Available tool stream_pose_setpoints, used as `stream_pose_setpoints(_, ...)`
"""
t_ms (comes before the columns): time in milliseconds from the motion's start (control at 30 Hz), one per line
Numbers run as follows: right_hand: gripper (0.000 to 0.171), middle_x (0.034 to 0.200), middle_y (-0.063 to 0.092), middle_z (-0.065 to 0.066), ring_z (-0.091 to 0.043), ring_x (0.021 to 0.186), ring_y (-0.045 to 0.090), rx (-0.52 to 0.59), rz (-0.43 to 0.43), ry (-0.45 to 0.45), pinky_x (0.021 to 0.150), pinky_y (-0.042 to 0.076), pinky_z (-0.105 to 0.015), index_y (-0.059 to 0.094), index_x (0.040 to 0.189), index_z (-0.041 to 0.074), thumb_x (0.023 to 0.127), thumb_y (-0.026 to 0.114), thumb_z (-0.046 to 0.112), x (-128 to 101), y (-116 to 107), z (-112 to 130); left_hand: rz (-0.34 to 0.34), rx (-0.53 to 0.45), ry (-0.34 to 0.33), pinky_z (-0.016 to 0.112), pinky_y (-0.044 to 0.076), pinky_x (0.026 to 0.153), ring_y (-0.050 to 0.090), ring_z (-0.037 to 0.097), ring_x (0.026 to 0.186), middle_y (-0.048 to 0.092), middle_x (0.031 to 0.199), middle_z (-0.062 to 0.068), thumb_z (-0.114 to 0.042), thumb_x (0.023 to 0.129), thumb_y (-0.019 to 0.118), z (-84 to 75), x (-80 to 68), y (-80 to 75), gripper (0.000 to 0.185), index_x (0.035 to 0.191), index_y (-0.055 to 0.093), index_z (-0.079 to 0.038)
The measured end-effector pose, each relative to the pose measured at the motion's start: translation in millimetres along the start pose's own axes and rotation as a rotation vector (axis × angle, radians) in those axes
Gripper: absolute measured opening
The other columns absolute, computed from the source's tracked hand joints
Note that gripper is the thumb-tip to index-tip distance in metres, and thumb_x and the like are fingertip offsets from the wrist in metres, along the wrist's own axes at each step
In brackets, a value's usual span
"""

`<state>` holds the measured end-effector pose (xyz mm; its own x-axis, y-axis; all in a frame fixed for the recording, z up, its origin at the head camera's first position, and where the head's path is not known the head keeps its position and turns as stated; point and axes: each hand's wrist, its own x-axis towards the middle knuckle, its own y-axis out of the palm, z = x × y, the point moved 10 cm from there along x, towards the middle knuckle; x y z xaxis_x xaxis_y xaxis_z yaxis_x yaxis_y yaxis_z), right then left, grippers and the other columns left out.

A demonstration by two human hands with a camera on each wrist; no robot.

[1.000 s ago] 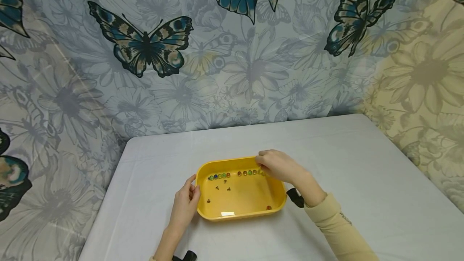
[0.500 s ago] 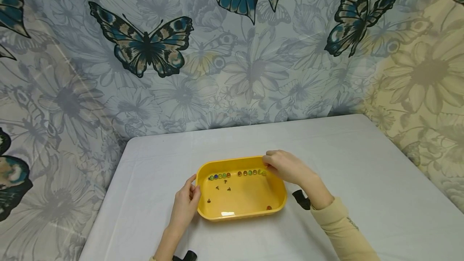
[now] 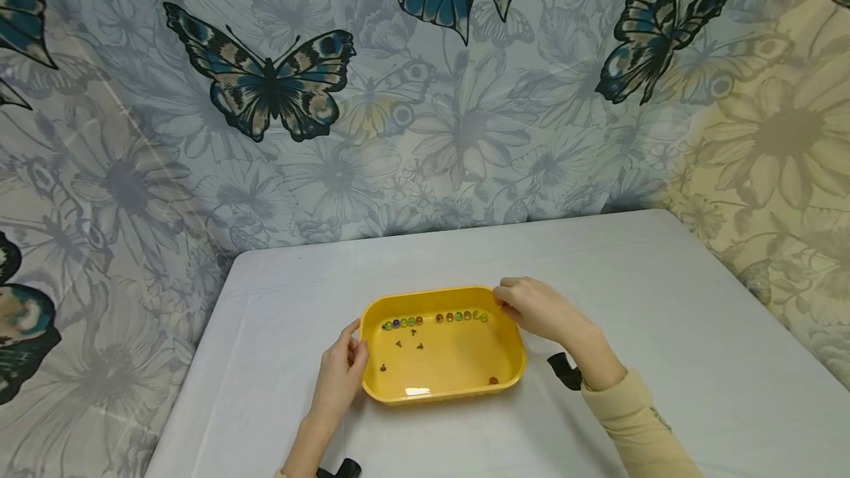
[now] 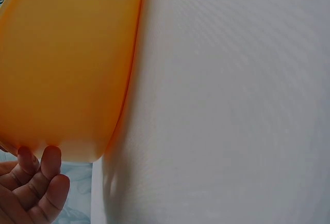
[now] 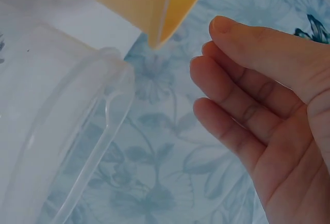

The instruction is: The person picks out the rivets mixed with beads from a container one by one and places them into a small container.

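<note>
I count two hands, one left hand (image 3: 340,373) and one right hand (image 3: 539,310); one table (image 3: 279,316); one yellow tray (image 3: 454,367); twelve round beads (image 3: 458,316), five in one row, six in another and one alone; four small dark bits (image 3: 420,346) lying loose, perhaps a fifth at a row's end, too tiny to be sure; two black wrist pieces (image 3: 564,372); six bold butterflies (image 3: 268,87), whole or partial.
</note>
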<state>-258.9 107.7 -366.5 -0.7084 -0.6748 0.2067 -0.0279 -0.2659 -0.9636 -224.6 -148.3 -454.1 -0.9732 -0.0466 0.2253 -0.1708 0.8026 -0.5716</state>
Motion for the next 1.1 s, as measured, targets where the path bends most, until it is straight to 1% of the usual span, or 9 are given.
stream_pose_setpoints(200,0.014,0.07,0.05,0.004,-0.008,0.061,0.044,0.003,-0.007,0.022,0.059,0.044,-0.024,0.06,0.076,0.006,0.077,0.069,-0.005,-6.3,-1.1,-4.9,0.009,0.001,-0.006,0.019,0.039,0.049,0.043,0.007,0.058,0.046,0.07,-0.002,-0.006,0.091,0.054,0.2,-0.4,0.7,0.039,0.128,0.049,0.004)
stream_pose_setpoints(333,0.014,0.072,0.054,0.002,-0.009,0.063,0.047,-0.007,-0.014,0.038,0.062,0.046,-0.026,0.062,0.078,0.006,0.076,0.07,-0.005,-10.5,-3.0,-8.5,0.006,0.003,-0.017,0.019,0.039,0.049,0.043,0.008,0.057,0.047,0.07,-0.003,-0.007,0.091,0.054,1.0,-0.4,0.9,0.04,0.129,0.049,0.003)
stream_pose_setpoints(467,0.015,0.073,0.054,0.002,-0.009,0.062,0.047,-0.016,-0.021,0.054,0.063,0.046,-0.028,0.061,0.078,0.007,0.075,0.071,-0.005,-14.4,-5.8,-12.1,0.011,0.004,-0.018,0.019,0.039,0.049,0.043,0.008,0.057,0.047,0.07,-0.002,-0.006,0.091,0.054,0.9,0.0,1.2,0.04,0.129,0.049,0.003)
stream_pose_setpoints(733,0.019,0.073,0.054,0.002,-0.009,0.062,0.048,0.005,-0.036,0.072,0.059,0.045,-0.023,0.059,0.075,0.008,0.075,0.07,-0.007,-22.0,-11.8,-17.4,0.031,-0.002,-0.031,0.019,0.038,0.05,0.043,0.007,0.059,0.047,0.071,-0.001,-0.006,0.092,0.053,1.4,-0.1,1.2,0.039,0.13,0.048,0.003)
stream_pose_setpoints(1100,0.018,0.072,0.052,0.003,-0.007,0.06,0.046,0.004,-0.022,0.124,0.056,0.044,-0.021,0.059,0.076,0.009,0.075,0.071,-0.005,-32.5,-13.9,-29.6,0.02,-0.007,-0.028,0.019,0.039,0.049,0.044,0.008,0.058,0.047,0.07,-0.002,-0.006,0.091,0.054,0.4,0.4,0.8,0.04,0.129,0.048,0.003)
